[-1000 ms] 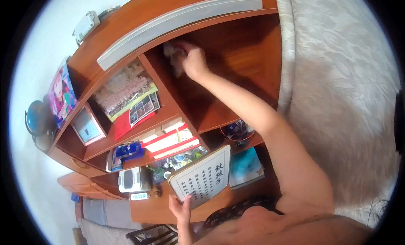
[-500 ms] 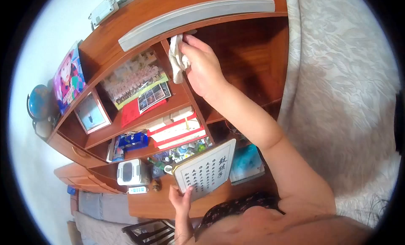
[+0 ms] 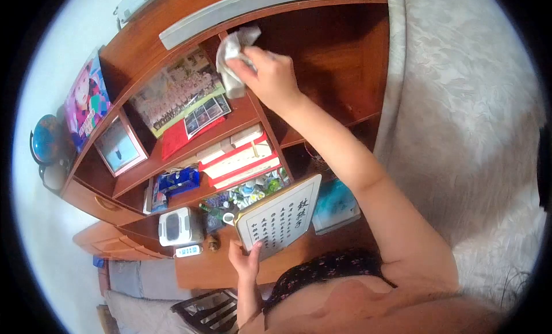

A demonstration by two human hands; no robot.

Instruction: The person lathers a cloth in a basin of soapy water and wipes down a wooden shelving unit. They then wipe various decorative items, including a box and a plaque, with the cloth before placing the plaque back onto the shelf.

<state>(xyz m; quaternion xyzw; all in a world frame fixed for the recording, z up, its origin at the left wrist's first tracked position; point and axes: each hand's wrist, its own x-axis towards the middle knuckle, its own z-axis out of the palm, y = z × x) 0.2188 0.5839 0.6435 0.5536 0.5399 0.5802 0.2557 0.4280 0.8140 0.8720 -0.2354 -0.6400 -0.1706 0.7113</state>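
Note:
My left hand is closed on the lower left edge of a white plaque with black Chinese characters and a gold-coloured rim. The thumb lies over its printed face. A crumpled pale cloth is pinched in my right hand. That cloth lies against the upright divider between the cabinet's photo shelf and its dark compartment. Part of it spreads out above my fingers. Whether it presses on the wood along its whole length, I cannot tell.
Left of the divider are a group photo, red-and-white books and a picture frame. Lower down stand a white box, a remote and a white cup. A curtain hangs at right.
My right hand has shifted slightly left, and the cloth now spreads wider along the divider. The view has tilted a little. The plaque stays in my left hand.

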